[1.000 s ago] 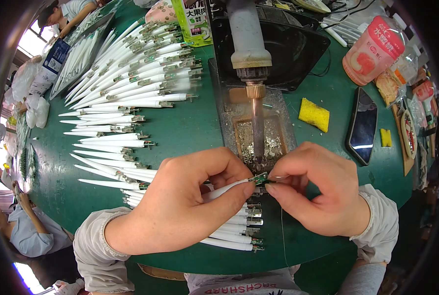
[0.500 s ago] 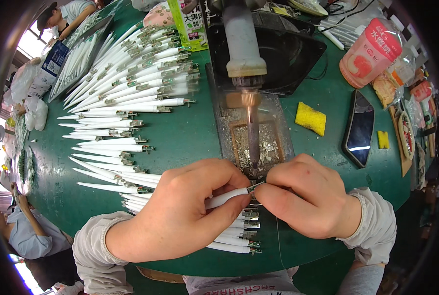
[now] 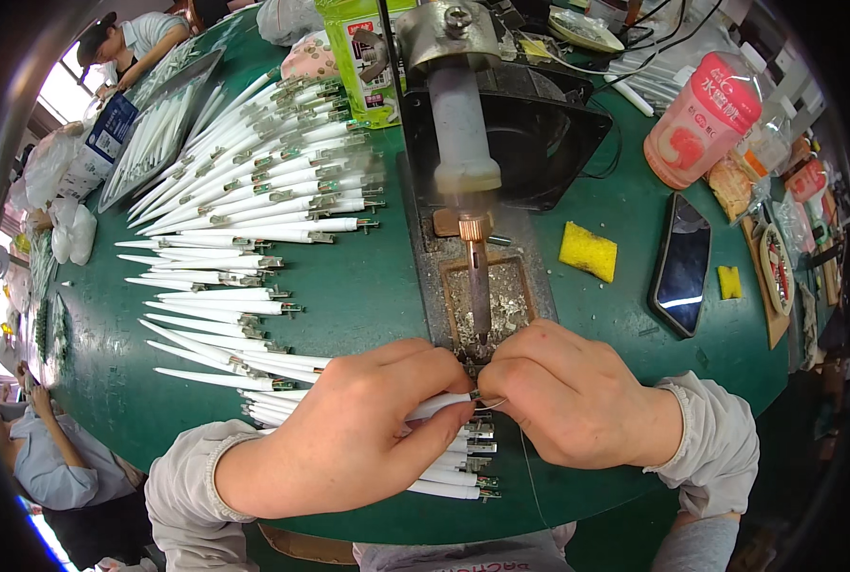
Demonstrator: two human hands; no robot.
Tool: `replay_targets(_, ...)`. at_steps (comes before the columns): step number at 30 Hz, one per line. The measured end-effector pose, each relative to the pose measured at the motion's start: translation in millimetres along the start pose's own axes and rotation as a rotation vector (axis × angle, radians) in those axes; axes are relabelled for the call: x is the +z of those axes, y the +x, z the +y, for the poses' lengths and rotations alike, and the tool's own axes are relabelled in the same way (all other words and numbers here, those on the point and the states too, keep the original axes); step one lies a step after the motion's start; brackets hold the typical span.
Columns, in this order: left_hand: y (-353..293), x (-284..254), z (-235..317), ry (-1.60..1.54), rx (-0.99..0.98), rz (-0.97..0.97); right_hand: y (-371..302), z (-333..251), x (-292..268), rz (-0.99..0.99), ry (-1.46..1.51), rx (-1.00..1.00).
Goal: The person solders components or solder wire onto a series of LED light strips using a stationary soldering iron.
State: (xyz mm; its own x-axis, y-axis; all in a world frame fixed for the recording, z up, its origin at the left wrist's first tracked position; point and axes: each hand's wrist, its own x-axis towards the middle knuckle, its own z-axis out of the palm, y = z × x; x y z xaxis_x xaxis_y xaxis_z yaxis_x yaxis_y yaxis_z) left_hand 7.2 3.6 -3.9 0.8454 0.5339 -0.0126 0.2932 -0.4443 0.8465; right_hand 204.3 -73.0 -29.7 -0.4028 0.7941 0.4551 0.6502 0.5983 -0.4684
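A white stylus-shaped pen body (image 3: 439,406) lies between the thumb and fingers of my left hand (image 3: 339,443). My right hand (image 3: 573,400) is closed in a pinch at the pen's exposed end, its fingertips meeting those of the left. A thin wire (image 3: 531,477) curves from the right fingertips and trails down toward the table edge. Just beyond both hands, a soldering iron (image 3: 478,286) points downward from its stand, its tip apart from the pen. Below the iron sits a tray of metal scraps (image 3: 458,310). What exactly the right fingertips pinch is hidden.
Many similar white pens (image 3: 253,181) lie in rows on the green table (image 3: 368,286) at left; more lie under my hands. A black fan-like frame (image 3: 539,143) stands behind the iron. At right are a yellow sponge (image 3: 588,252), a phone (image 3: 680,267) and a pink bottle (image 3: 701,119).
The view has shifted slightly, so the table things appear lower. My hands have drawn a little nearer to me from the iron tip, still holding the pen together.
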Motion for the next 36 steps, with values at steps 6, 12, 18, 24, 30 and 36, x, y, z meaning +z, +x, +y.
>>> replay_targets(6,1,-2,1,-0.059,-0.111,-0.008,7,-2,-22,-0.102,0.263,0.222)
replay_targets(12,1,-4,1,-0.225,-0.309,-0.006,5,0,-30,-0.236,0.601,0.512)
replay_targets(18,6,-3,1,-0.285,-0.321,0.015,2,-1,-17,-0.023,0.669,0.58)
replay_targets(24,6,-4,0,-0.31,-0.27,0.039,0,2,-8,0.108,0.694,0.573)
replay_targets(30,4,-4,2,-0.326,-0.26,0.038,-1,-1,-4,0.18,0.768,0.578)
replay_targets(36,3,-5,-1,-0.357,-0.233,0.017,-1,-1,-3,0.205,0.775,0.556)
